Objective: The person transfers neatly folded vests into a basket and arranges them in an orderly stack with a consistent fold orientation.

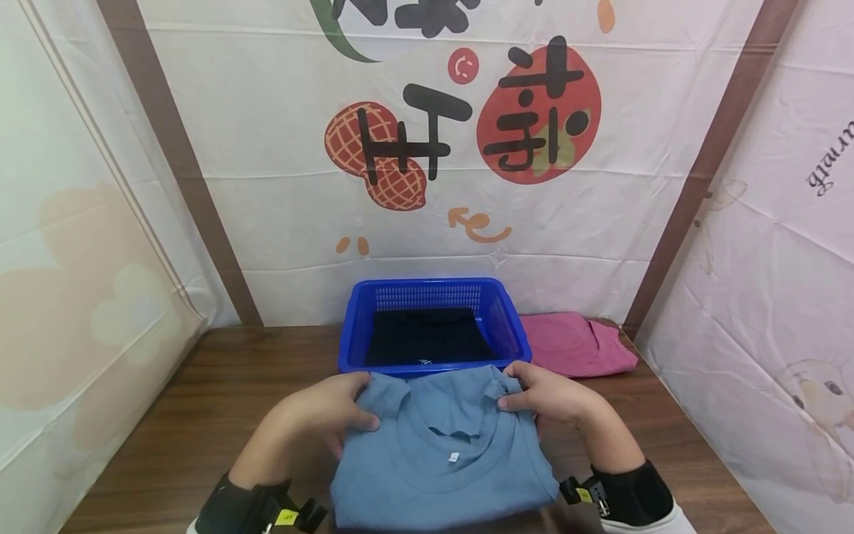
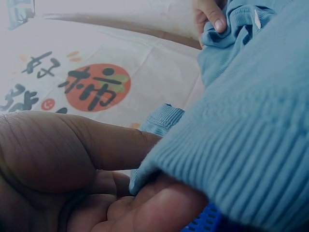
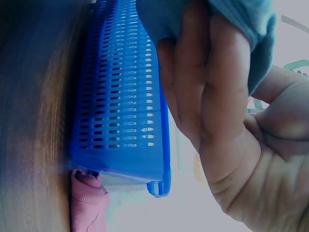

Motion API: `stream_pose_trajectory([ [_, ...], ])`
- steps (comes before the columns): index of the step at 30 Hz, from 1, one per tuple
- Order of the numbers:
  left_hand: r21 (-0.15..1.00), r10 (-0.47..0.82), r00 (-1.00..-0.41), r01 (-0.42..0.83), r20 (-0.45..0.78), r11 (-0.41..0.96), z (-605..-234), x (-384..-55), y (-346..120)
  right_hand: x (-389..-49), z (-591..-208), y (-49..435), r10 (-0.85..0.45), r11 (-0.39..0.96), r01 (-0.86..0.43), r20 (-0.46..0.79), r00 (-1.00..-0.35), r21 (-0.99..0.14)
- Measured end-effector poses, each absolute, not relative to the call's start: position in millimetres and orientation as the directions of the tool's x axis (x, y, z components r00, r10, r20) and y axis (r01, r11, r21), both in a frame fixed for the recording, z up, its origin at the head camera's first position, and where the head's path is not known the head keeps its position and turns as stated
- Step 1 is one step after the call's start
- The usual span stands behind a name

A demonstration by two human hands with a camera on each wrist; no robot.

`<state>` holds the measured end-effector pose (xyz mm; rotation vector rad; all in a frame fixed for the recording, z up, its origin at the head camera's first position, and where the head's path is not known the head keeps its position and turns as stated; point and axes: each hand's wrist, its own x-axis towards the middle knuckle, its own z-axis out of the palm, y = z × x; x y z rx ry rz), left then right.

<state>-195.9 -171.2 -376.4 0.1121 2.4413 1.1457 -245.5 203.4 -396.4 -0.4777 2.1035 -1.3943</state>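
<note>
Both hands hold a folded light-blue knit top by its upper corners, in front of the blue basket. My left hand pinches the left corner; in the left wrist view its thumb and fingers grip a ribbed edge of the blue top. At the right corner, my right hand grips the cloth, thumb on the near side. The right wrist view shows the fingers curled up against the blue fabric. The top's neckline and small white label face up.
The blue plastic basket stands at the back of the wooden table, with a folded black garment inside. Right of it lies a folded pink garment. A printed white cloth hangs behind the table.
</note>
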Motion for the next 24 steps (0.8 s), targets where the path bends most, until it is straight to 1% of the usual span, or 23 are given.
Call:
stream_pose_trajectory([
  [6,0.773,0.258,-0.908,-0.102,-0.329,0.627,-373.6,-194.7,-175.0,-246.2,-395.1,205.1,-0.576,0.36,0.01,-0.231,-0.784,-0.933],
  [13,0.787,0.282,-0.903,-0.091,-0.323,0.61,-367.7,-192.3,-178.3,-243.6,-390.6,205.4,-0.582,0.337,0.002,-0.21,-0.785,-0.941],
  [17,0.787,0.29,-0.903,-0.081,-0.318,0.612,-362.9,-189.2,-179.2,-242.7,-388.5,206.0,-0.591,0.332,-0.029,-0.185,-0.785,-0.943],
  [24,0.794,0.264,-0.912,-0.098,-0.313,0.6,-354.6,-182.8,-178.9,-238.5,-383.0,206.8,-0.605,0.309,-0.042,-0.162,-0.78,-0.95],
])
